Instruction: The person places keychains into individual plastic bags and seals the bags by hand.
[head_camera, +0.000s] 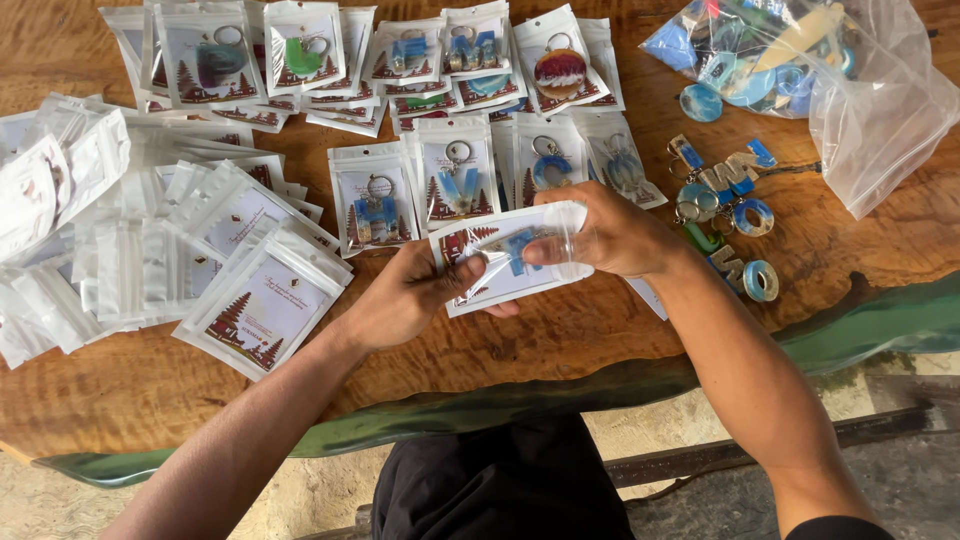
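Wood with a wavy grain and a green edge forms the table (120, 400), covered at far left by empty white pouches (260, 312) and, further along, rows of packed keychains (458, 180). Over the middle, the left hand (400, 298) pinches one small clear pouch (505, 262) at its lower edge, while the right hand (610, 235) is closed on its top, with fingers at the opening. Thin, slippery and light, it is best held by its edges. Loose keychains (735, 185) and a plastic bag (850, 90) lie to the right.
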